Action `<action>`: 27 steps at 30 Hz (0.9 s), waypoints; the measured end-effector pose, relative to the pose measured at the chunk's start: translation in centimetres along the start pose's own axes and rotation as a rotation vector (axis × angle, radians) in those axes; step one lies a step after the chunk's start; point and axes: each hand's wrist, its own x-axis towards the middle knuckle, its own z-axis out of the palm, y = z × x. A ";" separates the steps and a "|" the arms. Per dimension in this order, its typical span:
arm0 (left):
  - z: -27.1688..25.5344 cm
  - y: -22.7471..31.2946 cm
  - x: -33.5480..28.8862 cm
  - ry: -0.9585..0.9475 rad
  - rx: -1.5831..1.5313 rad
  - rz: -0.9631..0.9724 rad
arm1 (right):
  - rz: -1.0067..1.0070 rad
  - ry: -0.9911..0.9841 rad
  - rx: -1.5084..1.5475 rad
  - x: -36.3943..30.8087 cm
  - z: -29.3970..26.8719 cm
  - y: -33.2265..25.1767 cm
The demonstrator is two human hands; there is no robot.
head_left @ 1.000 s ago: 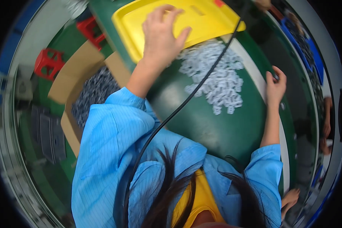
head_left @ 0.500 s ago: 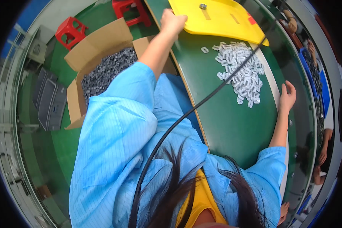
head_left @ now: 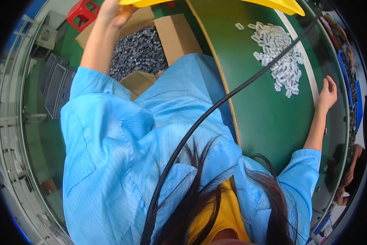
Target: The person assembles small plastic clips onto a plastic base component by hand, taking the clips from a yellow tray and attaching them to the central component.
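My left hand (head_left: 112,11) grips the edge of a yellow plastic tray (head_left: 281,5) at the top of the view, above an open cardboard box (head_left: 173,34) full of small dark grey parts (head_left: 138,51). My right hand (head_left: 328,93) rests on the far edge of the green table (head_left: 265,118), fingers loosely curled and holding nothing. A heap of small white plastic pieces (head_left: 279,55) lies on the table between the tray and my right hand. Blue sleeves cover both arms.
A black cable (head_left: 216,110) runs from my head across the table. A red plastic stool (head_left: 82,14) stands on the floor beyond the box, with grey trays (head_left: 55,83) to the left. Another person's hand (head_left: 348,177) shows at the right rim.
My left hand has carried the yellow tray off the table toward the left, over the cardboard box. The view has swung left, so the white pieces and my right hand sit further right.
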 end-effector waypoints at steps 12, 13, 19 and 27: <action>-11.9 1.2 -12.1 0.283 0.057 -0.025 | -0.262 -0.170 0.083 -1.6 3.7 -5.5; -12.0 1.3 -13.0 0.300 0.067 -0.017 | -0.224 -0.188 0.145 -1.7 4.0 -5.0; -13.8 0.7 -14.2 0.451 -0.049 -0.051 | -0.165 -0.238 0.150 -1.7 5.1 -4.1; -15.5 -0.2 -13.7 0.484 -0.060 -0.011 | -0.251 -0.187 0.173 -0.8 4.1 -4.9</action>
